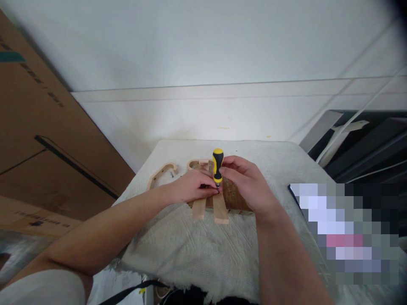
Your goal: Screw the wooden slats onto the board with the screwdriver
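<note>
A yellow and black screwdriver (218, 164) stands upright, its tip down over a light wooden strip (221, 212). My right hand (248, 180) has its thumb and fingers closed at the handle's right side. Beside the tip, my left hand (197, 186) pinches with thumb and finger; whatever lies between them is too small to make out. A second light wooden strip (199, 209) runs under my left hand. Both strips rest on a brown wooden board (233, 195), partly covered by my hands. Behind my left hand, a curved wooden piece (193, 164) shows in part.
A hook-shaped wooden piece (163, 169) lies left on the cloth-covered table (190, 250), with a small screw (172, 174) near it. A blurred-out screen (343, 233) is at the right. Cardboard (63, 127) stands left, and a white wall (203, 112) rises behind.
</note>
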### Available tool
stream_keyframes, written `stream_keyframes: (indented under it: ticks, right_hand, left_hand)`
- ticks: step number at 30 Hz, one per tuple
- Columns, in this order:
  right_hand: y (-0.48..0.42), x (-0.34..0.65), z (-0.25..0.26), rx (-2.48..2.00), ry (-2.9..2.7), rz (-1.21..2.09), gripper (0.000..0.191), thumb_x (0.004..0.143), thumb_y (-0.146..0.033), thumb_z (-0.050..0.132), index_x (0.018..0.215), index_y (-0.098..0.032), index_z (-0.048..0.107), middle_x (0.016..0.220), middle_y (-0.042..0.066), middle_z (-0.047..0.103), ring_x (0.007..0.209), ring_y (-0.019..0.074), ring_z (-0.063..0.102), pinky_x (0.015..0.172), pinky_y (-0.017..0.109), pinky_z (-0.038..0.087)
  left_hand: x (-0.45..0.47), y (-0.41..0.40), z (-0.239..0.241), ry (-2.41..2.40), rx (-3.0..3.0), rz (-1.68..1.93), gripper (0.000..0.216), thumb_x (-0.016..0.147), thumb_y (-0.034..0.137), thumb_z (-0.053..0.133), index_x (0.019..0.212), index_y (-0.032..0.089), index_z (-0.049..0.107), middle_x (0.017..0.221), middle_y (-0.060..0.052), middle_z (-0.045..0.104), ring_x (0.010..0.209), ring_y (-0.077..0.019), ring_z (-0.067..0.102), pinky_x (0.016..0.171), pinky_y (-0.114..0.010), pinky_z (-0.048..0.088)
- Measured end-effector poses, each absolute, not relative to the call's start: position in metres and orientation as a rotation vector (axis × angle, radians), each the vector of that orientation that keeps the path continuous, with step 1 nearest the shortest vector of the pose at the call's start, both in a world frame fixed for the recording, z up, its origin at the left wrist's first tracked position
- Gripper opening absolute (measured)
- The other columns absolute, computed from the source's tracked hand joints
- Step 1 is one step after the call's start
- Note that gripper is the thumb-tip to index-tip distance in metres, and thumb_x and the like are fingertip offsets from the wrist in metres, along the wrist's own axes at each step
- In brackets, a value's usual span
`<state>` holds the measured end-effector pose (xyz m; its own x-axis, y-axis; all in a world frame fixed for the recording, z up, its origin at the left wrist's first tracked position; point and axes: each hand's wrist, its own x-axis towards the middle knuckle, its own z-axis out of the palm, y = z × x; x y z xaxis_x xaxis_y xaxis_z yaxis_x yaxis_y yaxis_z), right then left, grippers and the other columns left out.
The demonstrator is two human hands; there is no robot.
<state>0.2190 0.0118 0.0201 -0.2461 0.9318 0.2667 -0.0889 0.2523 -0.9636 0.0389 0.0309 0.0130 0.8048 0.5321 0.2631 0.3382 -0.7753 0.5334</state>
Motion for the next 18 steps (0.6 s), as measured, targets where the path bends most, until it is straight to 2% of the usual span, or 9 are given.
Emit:
stream_keyframes:
  ticks: [6, 8, 12, 16, 18]
  right_hand:
    - [0.01, 0.218, 0.021, -0.894, -1.545, 1.224, 0.021, 0.077, -0.028, 0.061, 0.096, -0.022, 0.066, 0.075, -0.001, 0.063, 0.071, 0.0154, 0.057, 0.068, 0.031, 0.045]
    - [0.009, 0.217, 0.021, -0.887, -1.569, 1.233, 0.02, 0.077, -0.029, 0.062, 0.096, -0.022, 0.065, 0.072, -0.002, 0.061, 0.067, 0.0146, 0.055, 0.066, 0.03, 0.044]
    - [0.009, 0.217, 0.018, -0.827, -1.556, 1.306, 0.018, 0.078, -0.029, 0.064, 0.094, -0.022, 0.06, 0.084, -0.001, 0.062, 0.071, 0.0135, 0.055, 0.067, 0.029, 0.044]
    - [0.015, 0.217, 0.012, -0.841, -1.472, 1.221, 0.024, 0.074, -0.031, 0.071, 0.084, -0.023, 0.05, 0.077, -0.005, 0.055, 0.068, 0.0117, 0.052, 0.066, 0.028, 0.043]
    - [0.017, 0.217, 0.01, -0.852, -1.465, 1.18, 0.027, 0.073, -0.031, 0.073, 0.085, -0.023, 0.05, 0.078, -0.005, 0.056, 0.07, 0.0122, 0.052, 0.067, 0.028, 0.044]
  left_hand:
    - [0.039, 0.032, 0.012, 0.624, 2.559, 0.581, 0.017, 0.09, 0.024, 0.057, 0.088, 0.014, 0.07, 0.089, -0.007, 0.07, 0.084, -0.0143, 0.064, 0.075, -0.022, 0.045]
    - [0.039, 0.032, 0.012, 0.639, 2.574, 0.575, 0.017, 0.091, 0.025, 0.057, 0.086, 0.015, 0.07, 0.086, -0.006, 0.07, 0.083, -0.0144, 0.063, 0.075, -0.023, 0.044]
    - [0.039, 0.031, 0.012, 0.647, 2.582, 0.563, 0.018, 0.091, 0.025, 0.056, 0.085, 0.014, 0.069, 0.084, -0.006, 0.07, 0.082, -0.0151, 0.063, 0.075, -0.024, 0.044]
    - [0.039, 0.03, 0.014, 0.633, 2.54, 0.543, 0.016, 0.091, 0.022, 0.056, 0.088, 0.013, 0.069, 0.089, -0.007, 0.071, 0.083, -0.0143, 0.064, 0.076, -0.023, 0.045]
    - [0.039, 0.03, 0.014, 0.642, 2.525, 0.536, 0.015, 0.09, 0.02, 0.056, 0.088, 0.013, 0.069, 0.089, -0.006, 0.071, 0.082, -0.0136, 0.064, 0.075, -0.022, 0.045]
